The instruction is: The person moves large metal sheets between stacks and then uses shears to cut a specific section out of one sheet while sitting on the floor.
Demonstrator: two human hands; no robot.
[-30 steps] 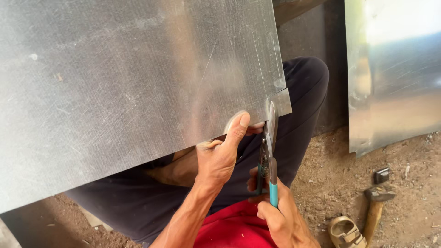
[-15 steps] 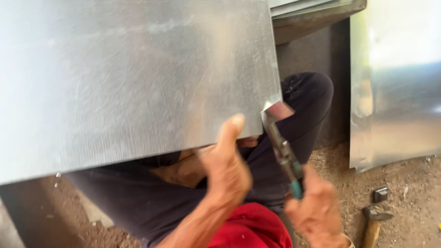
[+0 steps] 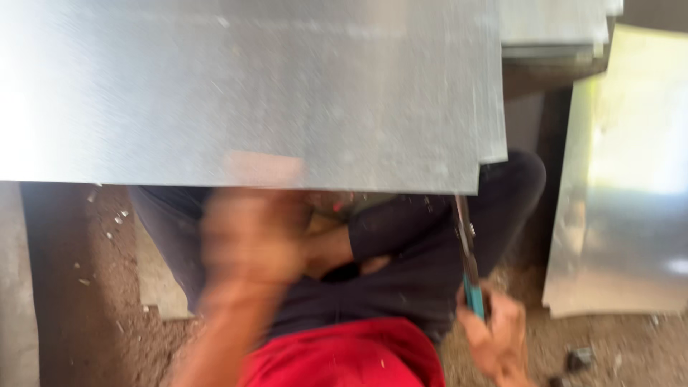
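Dirt floor (image 3: 86,287) below, I see my right hand (image 3: 494,337) closed on teal-handled snips (image 3: 469,265) at the metal sheet's (image 3: 251,86) near-right corner. My blurred left hand (image 3: 251,236) meets its near edge, grip unclear; the sheet looks thin, springy and sharp-edged.

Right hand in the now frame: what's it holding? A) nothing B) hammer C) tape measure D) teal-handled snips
D: the right hand grips the teal handle of the snips, whose blades point up to the near edge of the metal sheet.
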